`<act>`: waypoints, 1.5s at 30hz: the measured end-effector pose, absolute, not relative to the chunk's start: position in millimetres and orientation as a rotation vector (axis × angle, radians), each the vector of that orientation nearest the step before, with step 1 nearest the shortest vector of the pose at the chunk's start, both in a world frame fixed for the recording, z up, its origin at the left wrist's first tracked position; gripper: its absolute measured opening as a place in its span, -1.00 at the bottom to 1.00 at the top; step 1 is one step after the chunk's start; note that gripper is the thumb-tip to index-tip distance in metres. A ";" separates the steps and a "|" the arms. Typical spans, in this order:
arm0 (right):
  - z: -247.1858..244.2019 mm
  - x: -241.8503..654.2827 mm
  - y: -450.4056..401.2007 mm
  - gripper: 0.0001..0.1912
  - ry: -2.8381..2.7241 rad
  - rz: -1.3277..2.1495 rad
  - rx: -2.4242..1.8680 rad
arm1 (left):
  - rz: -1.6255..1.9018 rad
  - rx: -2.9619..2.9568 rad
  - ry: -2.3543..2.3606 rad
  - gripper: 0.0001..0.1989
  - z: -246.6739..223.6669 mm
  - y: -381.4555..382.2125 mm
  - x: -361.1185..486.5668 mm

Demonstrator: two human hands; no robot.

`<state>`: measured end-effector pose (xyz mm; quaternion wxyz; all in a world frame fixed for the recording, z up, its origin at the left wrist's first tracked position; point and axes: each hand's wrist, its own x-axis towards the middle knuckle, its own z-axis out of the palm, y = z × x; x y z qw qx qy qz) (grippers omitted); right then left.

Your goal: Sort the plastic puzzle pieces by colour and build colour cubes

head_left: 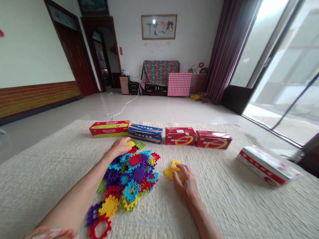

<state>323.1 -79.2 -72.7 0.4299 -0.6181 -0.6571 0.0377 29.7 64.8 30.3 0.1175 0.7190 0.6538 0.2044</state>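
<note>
A heap of plastic interlocking tiles (pixel 138 174) in purple, blue, red, yellow and green lies on the quilted cover. My left hand (pixel 118 148) reaches over the heap's far left side, its fingers closed at a yellow interlocking tile (pixel 130 143). To the right of the heap, my right hand (pixel 187 183) has thumb and fingers on yellow interlocking tiles (pixel 169 173), low over the cover; their exact number is partly hidden by the fingers. Nearest to me lie a red frame-shaped tile (pixel 91 230) and a solid yellow tile (pixel 109 207).
Along the back stand a red-and-yellow box (pixel 109 129), a blue box (pixel 145 133) and two red boxes (pixel 180 137). A white-and-red box (pixel 267 165) sits at the right. The cream quilted cover (pixel 225 195) ends before the tiled floor (pixel 154 110).
</note>
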 end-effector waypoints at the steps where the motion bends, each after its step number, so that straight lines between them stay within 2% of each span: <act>1: -71.9 321.8 -80.7 -0.67 -1.715 0.053 -1.550 | 0.595 2.121 1.893 -0.50 31.1 62.4 38.7; 4: -71.4 317.4 -83.0 -0.55 -1.816 -0.075 -1.627 | 0.529 2.247 1.772 -0.45 30.4 53.0 76.1; 8: -73.2 319.2 -81.1 -0.68 -1.671 -0.203 -1.754 | 0.503 2.412 1.480 -0.46 26.0 33.8 132.3; 13: -68.9 327.1 -79.9 -0.62 -1.510 -0.318 -1.733 | 0.580 2.539 1.187 -0.42 18.0 22.4 159.9; 19: -67.1 325.0 -78.8 -0.67 -1.622 -0.284 -1.603 | 0.338 2.496 1.514 -0.48 3.6 42.3 112.7; 22: -70.0 325.6 -77.1 -0.69 -1.632 -0.269 -1.577 | 0.256 2.445 1.498 -0.53 4.3 46.3 83.9; 28: -71.6 327.1 -76.0 -0.72 -1.639 -0.239 -1.562 | 0.259 2.460 1.436 -0.79 21.3 41.3 43.9; 33: -70.9 327.8 -76.3 -0.74 -1.643 -0.210 -1.548 | 0.203 2.448 1.647 -0.70 25.7 47.0 11.8; 37: -71.4 328.2 -75.6 -0.75 -1.632 -0.199 -1.533 | 0.176 2.414 1.746 -0.73 25.8 53.6 -4.6; 40: -72.3 328.8 -75.0 -0.76 -1.634 -0.194 -1.529 | 0.289 2.383 1.806 -0.82 27.2 60.2 -0.9; 45: -74.7 331.1 -74.2 -0.77 -1.645 -0.182 -1.515 | 0.180 2.411 1.785 -0.63 21.6 75.4 20.0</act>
